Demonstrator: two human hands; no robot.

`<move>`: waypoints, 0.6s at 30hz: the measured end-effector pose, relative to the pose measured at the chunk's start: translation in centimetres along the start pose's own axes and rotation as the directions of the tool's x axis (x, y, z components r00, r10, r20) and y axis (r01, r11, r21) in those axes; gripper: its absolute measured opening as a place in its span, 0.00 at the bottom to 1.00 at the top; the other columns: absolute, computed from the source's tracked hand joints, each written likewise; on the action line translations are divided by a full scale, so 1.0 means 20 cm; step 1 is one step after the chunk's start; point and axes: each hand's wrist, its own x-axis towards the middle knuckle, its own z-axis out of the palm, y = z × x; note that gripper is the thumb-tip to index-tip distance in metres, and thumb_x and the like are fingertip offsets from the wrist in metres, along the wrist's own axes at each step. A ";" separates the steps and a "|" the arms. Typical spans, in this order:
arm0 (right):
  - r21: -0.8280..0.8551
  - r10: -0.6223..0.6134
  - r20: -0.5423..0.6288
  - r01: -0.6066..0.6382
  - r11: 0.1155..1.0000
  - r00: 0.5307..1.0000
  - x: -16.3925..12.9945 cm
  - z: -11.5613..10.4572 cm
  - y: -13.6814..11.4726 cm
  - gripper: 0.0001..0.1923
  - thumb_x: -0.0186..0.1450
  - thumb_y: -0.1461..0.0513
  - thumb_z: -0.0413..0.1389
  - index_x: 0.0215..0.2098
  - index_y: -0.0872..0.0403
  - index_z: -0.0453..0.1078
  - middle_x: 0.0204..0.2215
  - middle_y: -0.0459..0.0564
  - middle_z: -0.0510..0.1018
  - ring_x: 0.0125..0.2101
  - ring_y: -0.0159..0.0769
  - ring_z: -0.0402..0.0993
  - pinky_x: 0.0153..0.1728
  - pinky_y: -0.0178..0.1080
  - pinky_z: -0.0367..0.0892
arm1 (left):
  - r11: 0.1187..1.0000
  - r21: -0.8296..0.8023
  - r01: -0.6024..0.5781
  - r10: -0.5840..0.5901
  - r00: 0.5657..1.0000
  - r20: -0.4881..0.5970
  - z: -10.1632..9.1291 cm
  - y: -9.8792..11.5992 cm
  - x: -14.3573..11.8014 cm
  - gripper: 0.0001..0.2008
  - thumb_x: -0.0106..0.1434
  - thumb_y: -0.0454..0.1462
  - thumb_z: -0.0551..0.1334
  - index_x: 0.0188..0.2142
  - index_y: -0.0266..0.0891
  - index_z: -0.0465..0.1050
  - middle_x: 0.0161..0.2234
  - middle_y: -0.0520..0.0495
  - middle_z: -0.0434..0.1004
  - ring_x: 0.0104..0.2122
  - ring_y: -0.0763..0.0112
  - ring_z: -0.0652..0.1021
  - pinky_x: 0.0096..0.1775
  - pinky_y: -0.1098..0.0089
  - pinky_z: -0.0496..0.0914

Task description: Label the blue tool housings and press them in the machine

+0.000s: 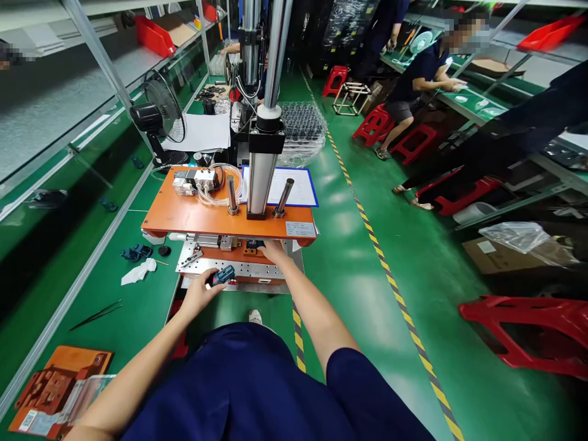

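Head view: left hand [201, 291], grip closed around a dark housing [224, 275] before the press [263, 184]; right hand [274, 251] beneath its orange plate [184, 211], grip state hidden. Housing probably light, stiff; best held by its sides.

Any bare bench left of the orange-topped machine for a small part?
Yes: green bench between the tweezers and white tissue, and right of the tweezers toward the left forearm. Crowded: beside the tissue, where dark blue pieces and a black round piece sit; and under the orange plate, where the right hand is.
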 end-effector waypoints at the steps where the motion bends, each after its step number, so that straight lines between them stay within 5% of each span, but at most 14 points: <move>1: 0.039 0.004 -0.020 -0.003 0.999 1.000 -0.03 0.00 0.00 0.20 0.64 0.58 0.59 0.54 0.52 0.70 0.54 0.58 0.76 0.59 0.52 0.67 0.61 0.52 0.59 | 1.000 0.017 -0.012 0.012 1.000 0.005 0.00 0.03 0.06 0.25 0.58 0.49 0.67 0.51 0.38 0.74 0.44 0.42 0.83 0.41 0.56 0.82 0.45 0.61 0.74; 6: 0.223 0.091 -0.209 -0.043 0.974 0.974 -0.37 0.01 0.05 0.20 0.66 0.58 0.55 0.56 0.54 0.67 0.55 0.60 0.73 0.58 0.48 0.66 0.60 0.50 0.62 | 0.986 0.107 -0.125 0.115 0.989 0.096 0.11 0.19 0.43 0.24 0.60 0.43 0.68 0.55 0.42 0.73 0.50 0.41 0.81 0.49 0.53 0.79 0.52 0.60 0.70; 11: 0.377 0.280 -0.334 -0.145 0.915 0.900 -0.81 0.04 0.16 0.19 0.67 0.56 0.54 0.54 0.53 0.67 0.52 0.61 0.72 0.54 0.48 0.68 0.58 0.53 0.64 | 0.968 0.174 -0.179 0.138 0.964 0.227 0.32 0.29 0.73 0.16 0.59 0.39 0.68 0.47 0.41 0.78 0.44 0.41 0.82 0.50 0.47 0.77 0.53 0.58 0.68; 14: 0.447 0.393 -0.347 -0.217 0.867 0.852 -0.95 0.05 0.25 0.19 0.66 0.54 0.54 0.52 0.53 0.67 0.51 0.60 0.72 0.53 0.48 0.69 0.57 0.55 0.64 | 0.964 0.204 -0.173 0.118 0.960 0.254 0.39 0.29 0.80 0.13 0.62 0.41 0.66 0.45 0.39 0.77 0.46 0.39 0.81 0.53 0.44 0.75 0.56 0.55 0.65; 18: 0.537 0.515 -0.310 -0.300 0.788 0.799 -0.95 0.08 0.36 0.23 0.63 0.50 0.56 0.50 0.54 0.68 0.51 0.60 0.72 0.53 0.49 0.69 0.58 0.54 0.62 | 0.969 0.200 -0.147 0.097 0.965 0.242 0.46 0.27 0.78 0.17 0.64 0.45 0.63 0.48 0.39 0.76 0.50 0.35 0.79 0.57 0.43 0.72 0.59 0.54 0.63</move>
